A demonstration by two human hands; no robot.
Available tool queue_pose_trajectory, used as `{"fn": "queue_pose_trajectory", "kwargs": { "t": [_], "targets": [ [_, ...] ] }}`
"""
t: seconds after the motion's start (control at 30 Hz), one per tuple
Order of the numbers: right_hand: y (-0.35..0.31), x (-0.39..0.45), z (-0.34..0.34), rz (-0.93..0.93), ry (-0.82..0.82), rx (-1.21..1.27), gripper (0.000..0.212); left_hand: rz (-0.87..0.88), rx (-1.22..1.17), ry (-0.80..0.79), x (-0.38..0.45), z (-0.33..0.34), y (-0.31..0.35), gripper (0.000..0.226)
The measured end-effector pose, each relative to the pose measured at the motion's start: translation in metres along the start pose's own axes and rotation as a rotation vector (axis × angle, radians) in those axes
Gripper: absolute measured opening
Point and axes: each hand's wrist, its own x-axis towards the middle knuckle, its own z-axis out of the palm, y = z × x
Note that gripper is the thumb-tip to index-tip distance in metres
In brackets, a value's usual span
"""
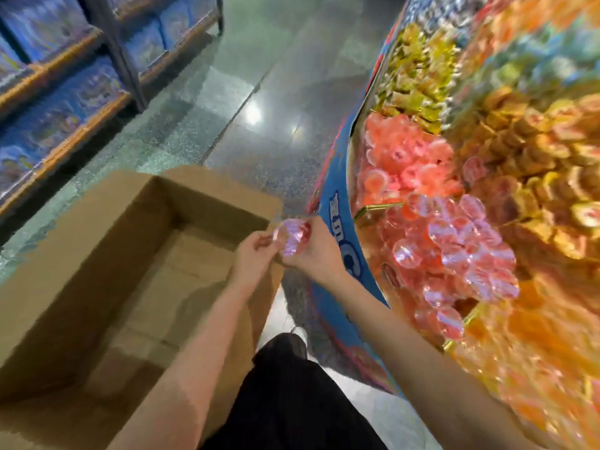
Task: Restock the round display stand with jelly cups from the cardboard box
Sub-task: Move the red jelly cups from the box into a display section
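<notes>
Only lettering seen: large white characters on the blue outer band (337, 222) of the round display stand, at about 3 o'clock from the hands. Too blurred to be read, possibly a "G".

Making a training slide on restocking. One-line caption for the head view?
Both hands, left hand and right hand, hold jelly cups between cardboard box and round display stand.
</notes>
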Motion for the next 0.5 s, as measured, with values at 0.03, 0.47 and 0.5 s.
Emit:
{"fn": "queue_pose_trajectory", "kwargs": {
  "t": [0.03, 0.47, 0.5],
  "targets": [
    [0.008, -0.009, -0.014, 0.038, 0.015, 0.022, 0.057, 0.002, 0.02, -0.04, -0.002, 0.014, 0.002, 0.018],
    [0.133, -0.104, -0.152, 0.278, 0.422, -0.173, 0.078, 0.073, 0.371, -0.483, -0.044, 0.206, 0.008, 0.028],
    [0.143, -0.107, -0.157, 0.304, 0.441, -0.248, 0.083, 0.05, 0.373, -0.495, -0.047, 0.218, 0.006, 0.027]
  ]
}}
